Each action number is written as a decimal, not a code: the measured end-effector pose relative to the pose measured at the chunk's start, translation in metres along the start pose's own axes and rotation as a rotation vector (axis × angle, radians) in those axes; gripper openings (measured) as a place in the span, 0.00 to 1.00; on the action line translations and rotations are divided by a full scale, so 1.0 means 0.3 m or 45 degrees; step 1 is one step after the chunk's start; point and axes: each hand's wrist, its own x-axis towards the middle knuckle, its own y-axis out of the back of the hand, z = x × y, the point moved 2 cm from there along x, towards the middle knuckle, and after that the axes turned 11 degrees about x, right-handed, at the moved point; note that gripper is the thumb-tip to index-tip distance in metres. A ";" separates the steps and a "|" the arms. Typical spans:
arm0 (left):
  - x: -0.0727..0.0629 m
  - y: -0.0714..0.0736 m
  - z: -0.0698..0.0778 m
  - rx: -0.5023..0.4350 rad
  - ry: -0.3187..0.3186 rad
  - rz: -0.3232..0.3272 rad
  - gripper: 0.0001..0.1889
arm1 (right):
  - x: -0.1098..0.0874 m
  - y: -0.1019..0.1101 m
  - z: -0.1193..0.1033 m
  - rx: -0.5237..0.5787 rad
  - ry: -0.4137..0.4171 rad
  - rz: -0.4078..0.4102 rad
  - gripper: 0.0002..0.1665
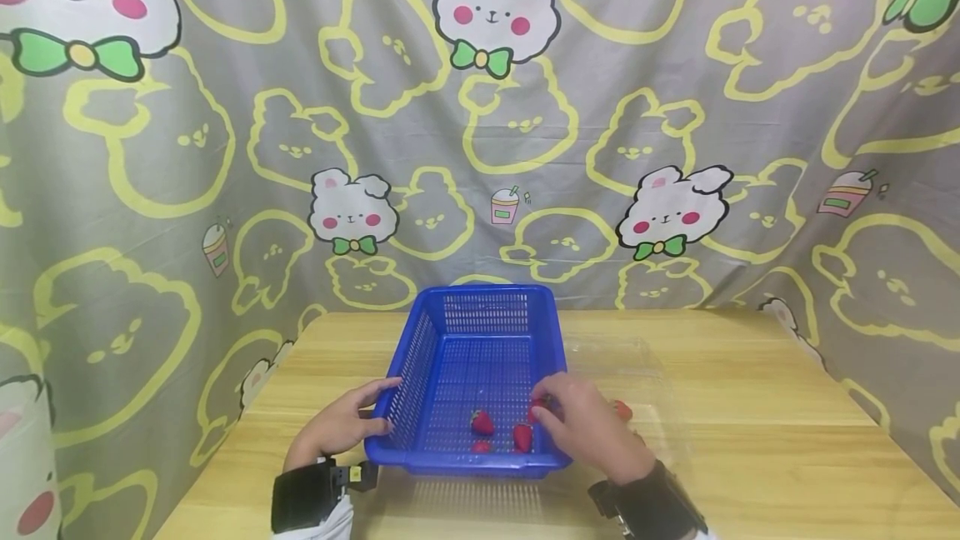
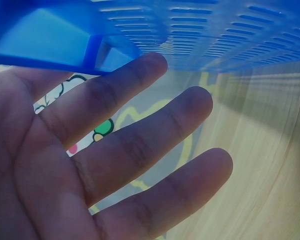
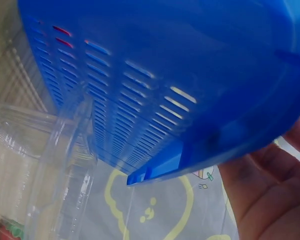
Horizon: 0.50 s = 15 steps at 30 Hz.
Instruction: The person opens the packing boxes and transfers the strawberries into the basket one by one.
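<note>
- Right hand [image 1: 592,423] pinched one half-hidden red strawberry [image 1: 535,412] at right edge of blue plastic basket [image 1: 472,462].
- Three more strawberries [image 1: 522,438] lay inside.
- Left hand [image 1: 339,423], spread, touched left edge.

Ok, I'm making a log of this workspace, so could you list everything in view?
Basket: one, blue, on the table before the person
Strawberries in the basket: at least three, red, near end
Strawberry at the fingertips: one, red, over the basket's right side
Clear container: one, transparent, right of the basket
Strawberries in the container: at least one, red; exact count hidden
Table: one, light wood, beneath everything
Patterned cloth: grey with yellow outlines and white cartoon animals, behind and at both sides
Wrist straps: two, black, one per wrist
Left hand: one, at the basket's left rim
Right hand: one, pinching the strawberry
</note>
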 end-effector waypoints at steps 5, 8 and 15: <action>-0.001 0.001 0.002 0.001 0.002 -0.001 0.34 | -0.003 -0.010 0.001 0.015 0.025 0.000 0.05; 0.002 0.000 0.001 0.003 -0.004 -0.003 0.35 | -0.003 -0.015 0.000 0.011 0.049 0.009 0.04; -0.001 0.000 -0.001 -0.015 -0.004 -0.005 0.34 | -0.002 -0.033 0.004 -0.013 0.138 0.009 0.05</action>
